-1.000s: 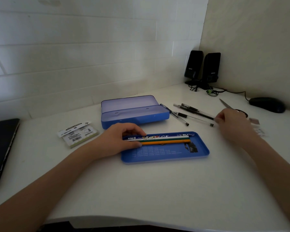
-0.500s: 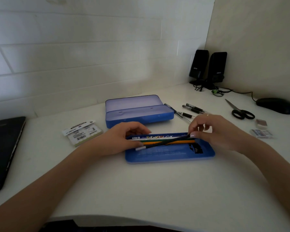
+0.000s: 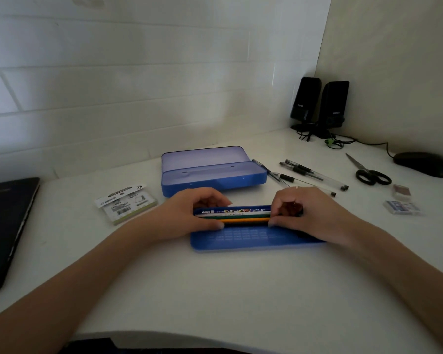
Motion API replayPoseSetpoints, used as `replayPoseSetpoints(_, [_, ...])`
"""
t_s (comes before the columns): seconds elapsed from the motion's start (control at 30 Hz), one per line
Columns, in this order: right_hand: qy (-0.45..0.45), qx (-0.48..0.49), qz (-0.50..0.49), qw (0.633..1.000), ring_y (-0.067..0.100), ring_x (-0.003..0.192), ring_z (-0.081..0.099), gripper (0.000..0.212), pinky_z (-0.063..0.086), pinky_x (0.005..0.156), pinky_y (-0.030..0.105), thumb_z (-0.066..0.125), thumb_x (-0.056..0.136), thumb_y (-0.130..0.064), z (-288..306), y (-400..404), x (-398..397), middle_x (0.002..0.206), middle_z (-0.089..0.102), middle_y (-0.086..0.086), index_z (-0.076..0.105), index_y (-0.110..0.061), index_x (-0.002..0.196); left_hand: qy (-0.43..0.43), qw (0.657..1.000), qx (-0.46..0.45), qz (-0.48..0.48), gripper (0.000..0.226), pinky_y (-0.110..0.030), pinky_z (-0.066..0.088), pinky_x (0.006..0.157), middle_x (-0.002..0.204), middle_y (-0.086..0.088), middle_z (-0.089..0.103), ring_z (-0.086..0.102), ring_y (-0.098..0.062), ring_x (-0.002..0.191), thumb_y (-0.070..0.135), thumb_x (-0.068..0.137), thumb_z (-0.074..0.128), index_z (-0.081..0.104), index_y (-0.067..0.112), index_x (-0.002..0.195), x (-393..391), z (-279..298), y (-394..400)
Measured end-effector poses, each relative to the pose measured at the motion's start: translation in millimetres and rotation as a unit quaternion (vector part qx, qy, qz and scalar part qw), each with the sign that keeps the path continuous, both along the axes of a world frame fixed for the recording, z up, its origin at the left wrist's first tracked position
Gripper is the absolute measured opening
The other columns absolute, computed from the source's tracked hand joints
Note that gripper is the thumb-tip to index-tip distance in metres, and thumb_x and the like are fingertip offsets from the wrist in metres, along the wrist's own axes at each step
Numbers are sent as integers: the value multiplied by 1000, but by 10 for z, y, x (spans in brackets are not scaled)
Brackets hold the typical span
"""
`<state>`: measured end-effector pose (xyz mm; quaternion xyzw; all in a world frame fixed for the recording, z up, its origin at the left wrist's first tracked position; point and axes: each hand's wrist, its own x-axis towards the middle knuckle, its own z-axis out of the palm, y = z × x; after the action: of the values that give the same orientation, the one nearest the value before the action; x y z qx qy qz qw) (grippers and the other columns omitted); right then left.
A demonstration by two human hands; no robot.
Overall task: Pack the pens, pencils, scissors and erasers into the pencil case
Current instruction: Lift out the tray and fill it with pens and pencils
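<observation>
A blue tray (image 3: 243, 241) of the pencil case lies on the white desk in front of me, with several pencils (image 3: 241, 217) lined along its far edge. My left hand (image 3: 189, 215) grips the left ends of the pencils and my right hand (image 3: 307, 213) grips their right ends. Behind the tray stands the open blue pencil case (image 3: 212, 175). Several pens (image 3: 310, 175) lie to its right. Black scissors (image 3: 368, 172) and two erasers (image 3: 402, 200) lie further right.
A dark laptop (image 3: 8, 226) sits at the left edge. A packaged pad (image 3: 125, 203) lies left of the case. Two black speakers (image 3: 320, 106) with cables stand in the corner, and a black mouse (image 3: 422, 164) rests at the far right.
My right hand brought a dark pen from the right onto the tray, first lying crossed over the pencils. Now it lies in line with them and both hands hold the bundle's ends.
</observation>
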<state>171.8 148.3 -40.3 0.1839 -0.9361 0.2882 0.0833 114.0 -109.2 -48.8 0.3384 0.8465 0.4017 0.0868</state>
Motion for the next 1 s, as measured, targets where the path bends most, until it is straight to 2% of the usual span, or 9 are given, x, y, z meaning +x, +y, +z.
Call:
replayPoseSetpoints(0.1, [49, -15, -65, 997, 9, 70, 54, 11, 40, 61, 18, 68, 79, -36, 6, 88, -39, 72, 62, -7, 64, -28, 74, -1, 1000, -2, -3, 36, -25, 48, 95, 106, 11, 66, 61, -7, 102, 23, 75, 76, 62, 31, 107, -5, -1, 0])
replayPoseSetpoints(0.23, [127, 14, -191, 973, 6, 70, 50, 6, 38, 60, 21, 62, 83, -33, -4, 403, -134, 76, 58, -9, 61, -27, 84, 0, 1000, 0, -6, 34, -27, 48, 96, 107, 9, 66, 61, -7, 102, 21, 76, 75, 62, 32, 106, -7, -2, 2])
replayPoseSetpoints(0.43, [101, 66, -319, 940, 20, 85, 58, 21, 51, 77, 40, 60, 86, -33, -90, 697, -225, 93, 59, 2, 66, -21, 103, 3, 1000, 2, -5, 32, -26, 48, 96, 108, 10, 66, 62, -5, 102, 20, 78, 73, 62, 33, 105, 0, 6, -1])
replayPoseSetpoints(0.5, [73, 96, -334, 935, 21, 91, 57, 23, 51, 81, 42, 57, 88, -31, -119, 717, -242, 98, 60, 4, 68, -21, 107, 7, 1000, -1, -7, 32, -25, 48, 96, 108, 11, 66, 62, -5, 102, 21, 78, 73, 61, 34, 105, 2, 9, 0])
replayPoseSetpoints(0.6, [47, 118, -347, 929, 20, 91, 57, 23, 50, 81, 40, 55, 90, -30, -149, 725, -253, 101, 66, 4, 70, -22, 105, 8, 1000, -4, -8, 32, -24, 48, 95, 108, 11, 66, 61, -5, 102, 21, 79, 73, 61, 35, 105, -1, 7, -6])
replayPoseSetpoints(0.77, [45, 109, -352, 929, 19, 88, 59, 19, 52, 81, 42, 55, 89, -27, -150, 724, -248, 95, 67, 3, 70, -20, 99, 0, 1000, 10, -11, 32, -20, 47, 95, 108, 8, 67, 62, -7, 102, 16, 79, 73, 62, 29, 106, 2, 4, -4])
replayPoseSetpoints(0.87, [26, 71, -343, 936, 20, 90, 57, 16, 51, 82, 42, 53, 90, -25, -171, 741, -258, 98, 64, 5, 66, -19, 98, 0, 1000, 7, -10, 32, -15, 46, 91, 107, 9, 66, 62, -5, 101, 16, 79, 72, 62, 27, 107, 6, 11, -5])
replayPoseSetpoints(1.0, [58, -8, -295, 954, 9, 73, 51, 15, 39, 63, 21, 55, 91, -24, -90, 637, -232, 92, 63, 3, 66, -17, 99, -6, 1000, 7, -10, 32, -15, 46, 92, 107, 9, 67, 62, -4, 101, 16, 79, 72, 63, 28, 107, 5, 14, -5])
